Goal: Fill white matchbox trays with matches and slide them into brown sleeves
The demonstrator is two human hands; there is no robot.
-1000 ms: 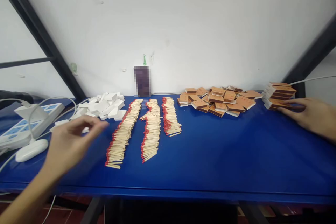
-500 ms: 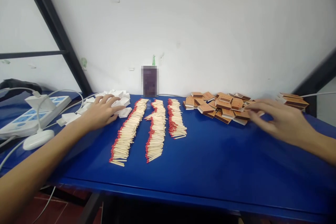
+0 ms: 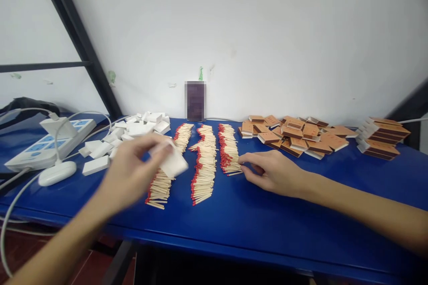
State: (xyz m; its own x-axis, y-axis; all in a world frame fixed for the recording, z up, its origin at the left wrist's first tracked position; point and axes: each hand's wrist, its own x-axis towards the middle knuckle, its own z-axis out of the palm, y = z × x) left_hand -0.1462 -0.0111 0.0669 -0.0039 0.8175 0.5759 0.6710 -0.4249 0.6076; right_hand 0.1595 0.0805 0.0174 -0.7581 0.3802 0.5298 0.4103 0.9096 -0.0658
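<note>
My left hand is raised over the near-left table, slightly blurred, its thumb and fingers pinching a white matchbox tray. Below and behind that tray runs the left row of red-headed matches, partly covered by it. My right hand rests by the short right row of matches, with thumb and index finger closed around the match ends at its near end. Between the hands lies the middle row of matches. Loose white trays are heaped at the left.
Brown matchbox sleeves lie in a heap at the back right, beside stacked matchboxes. A power strip with cables and a white oval device sits at the left. A pixelated dark rectangle stands against the wall.
My left hand has lifted a white tray from the heap and come right and nearer. My right hand has moved left from the brown sleeves to the right match row.
</note>
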